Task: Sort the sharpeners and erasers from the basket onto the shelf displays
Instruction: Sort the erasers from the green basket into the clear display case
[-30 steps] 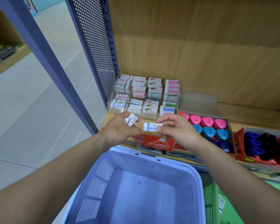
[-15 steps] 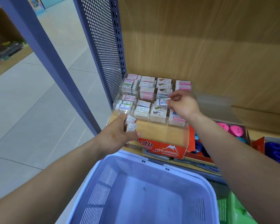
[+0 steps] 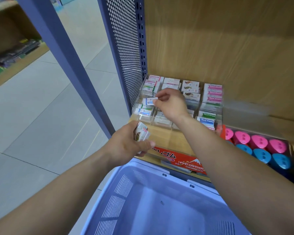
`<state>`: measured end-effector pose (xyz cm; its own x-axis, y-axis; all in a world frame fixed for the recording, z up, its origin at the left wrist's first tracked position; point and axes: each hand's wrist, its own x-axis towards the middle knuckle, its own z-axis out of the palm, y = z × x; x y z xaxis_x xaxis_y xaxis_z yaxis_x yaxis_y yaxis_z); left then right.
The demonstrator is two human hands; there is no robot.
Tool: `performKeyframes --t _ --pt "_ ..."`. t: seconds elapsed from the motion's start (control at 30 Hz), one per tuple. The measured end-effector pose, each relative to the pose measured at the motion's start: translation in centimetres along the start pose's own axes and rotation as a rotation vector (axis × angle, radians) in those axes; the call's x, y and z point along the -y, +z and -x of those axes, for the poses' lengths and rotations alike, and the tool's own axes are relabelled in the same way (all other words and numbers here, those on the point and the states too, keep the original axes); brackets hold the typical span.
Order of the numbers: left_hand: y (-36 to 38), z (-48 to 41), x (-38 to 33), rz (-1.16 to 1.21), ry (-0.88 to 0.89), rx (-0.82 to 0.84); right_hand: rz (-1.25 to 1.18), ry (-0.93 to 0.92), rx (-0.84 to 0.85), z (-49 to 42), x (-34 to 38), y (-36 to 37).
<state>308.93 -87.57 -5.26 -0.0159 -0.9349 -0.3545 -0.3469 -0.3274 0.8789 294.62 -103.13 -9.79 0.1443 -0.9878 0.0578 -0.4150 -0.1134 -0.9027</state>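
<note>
My right hand pinches a small white-and-blue eraser over the left column of the clear eraser display, close to the perforated side panel. My left hand grips a few wrapped erasers just in front of the display, above the shelf edge. The lavender basket sits below both arms, and its visible floor holds nothing. Pink and blue sharpeners fill a box to the right of the erasers.
A purple perforated panel and a slanted purple post bound the shelf on the left. A wooden back wall rises behind the display. A red "Hard Eraser" label fronts the shelf. Tiled aisle floor lies left.
My right hand has carried the blue-and-white eraser from in front of the shelf up and leftward to the display's left column. My left hand has stayed near the shelf edge with its erasers.
</note>
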Motion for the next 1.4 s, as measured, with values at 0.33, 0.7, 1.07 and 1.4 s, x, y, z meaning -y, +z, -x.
performKeyframes --t 0.33,0.7,1.07,1.4 --pt "-1.7 0.9 0.4 -0.031 -0.018 -0.087 0.43 -0.221 0.187 -0.6 -0.3 1.3" --pt "1.0 1.5 -2.0 -0.185 0.094 -0.041 -0.24 0.16 0.46 11.5 6.3 -5.1" --pt "2.6 2.7 -3.1 -0.324 0.174 0.018 -0.236 0.28 0.41 14.0 6.1 -8.2" --pt "2.8 2.5 -3.1 -0.318 0.139 0.039 -0.421 0.351 0.35 14.0 4.7 -9.0"
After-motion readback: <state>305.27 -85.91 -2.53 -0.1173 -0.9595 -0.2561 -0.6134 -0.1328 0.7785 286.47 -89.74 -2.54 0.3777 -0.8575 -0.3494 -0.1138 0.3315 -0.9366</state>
